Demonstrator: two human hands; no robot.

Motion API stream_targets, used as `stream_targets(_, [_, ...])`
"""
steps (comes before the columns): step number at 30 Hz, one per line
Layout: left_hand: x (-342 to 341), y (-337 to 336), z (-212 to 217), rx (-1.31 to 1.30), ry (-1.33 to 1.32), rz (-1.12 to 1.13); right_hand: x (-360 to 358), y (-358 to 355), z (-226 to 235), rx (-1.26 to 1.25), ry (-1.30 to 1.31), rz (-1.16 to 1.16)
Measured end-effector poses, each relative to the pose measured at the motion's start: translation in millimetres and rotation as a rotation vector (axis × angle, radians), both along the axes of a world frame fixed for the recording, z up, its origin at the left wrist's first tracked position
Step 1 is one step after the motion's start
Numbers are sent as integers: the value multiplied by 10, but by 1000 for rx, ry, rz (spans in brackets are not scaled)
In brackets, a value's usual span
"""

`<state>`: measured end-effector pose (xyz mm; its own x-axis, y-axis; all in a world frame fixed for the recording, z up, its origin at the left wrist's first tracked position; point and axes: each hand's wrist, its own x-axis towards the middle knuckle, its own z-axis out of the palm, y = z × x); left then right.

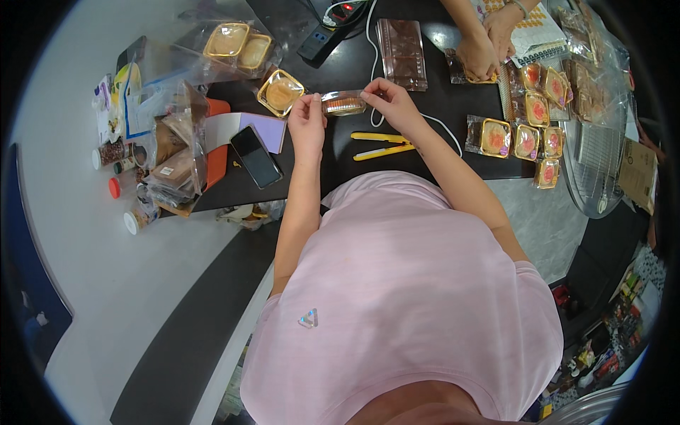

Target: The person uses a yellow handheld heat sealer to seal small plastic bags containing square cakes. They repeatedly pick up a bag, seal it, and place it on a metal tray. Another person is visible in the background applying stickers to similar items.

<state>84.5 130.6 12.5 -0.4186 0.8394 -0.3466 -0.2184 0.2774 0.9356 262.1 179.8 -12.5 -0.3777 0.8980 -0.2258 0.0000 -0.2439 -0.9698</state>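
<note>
Between my two hands is a clear plastic packet (344, 103) with a small cake in a shiny tray, seen from its side. My left hand (309, 122) pinches one end, and my right hand (392, 105) grips the other end, pulling the film out flat. Just below the packet, on the dark table (333, 159), lies a yellow clamp-like tool (382, 137) with its two long arms apart; it looks like a hand-held bag sealer, with a white cord (448, 129) near it. Left of my left hand sits another wrapped cake (280, 92) in a gold tray.
Across the table, another person's hands (486, 48) work over a packet. Several wrapped cakes (526, 142) lie at the right. Flat brown bags (401, 54) and a black power strip (319, 44) are at the back. At left are a phone (256, 157), a purple notepad (263, 130) and an orange box (217, 159).
</note>
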Motion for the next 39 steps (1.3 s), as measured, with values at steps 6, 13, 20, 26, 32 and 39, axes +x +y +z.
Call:
stream_targets(6, [3,-1,76,24,-23,-1,-14,20,76,-50,50,-14])
stream_targets(13, [23,2,-69,-10,-72,79,-54,-70,42,-146,18,23])
stream_targets(20, [16,-48,-61,-32,-29,-1,0,-62,78,-141,25,-20])
stream_targets(26, [-26,-23,-42,-41,-42,1,410,-350,117,526,-562,264])
stream_targets(32, [-22,14,-46,-38,-48,-1,593,-560,-106,738,-656,555])
stream_targets(39, [-125,-19,-85,-25,-62,-24,658,-164,474,281,-373,295])
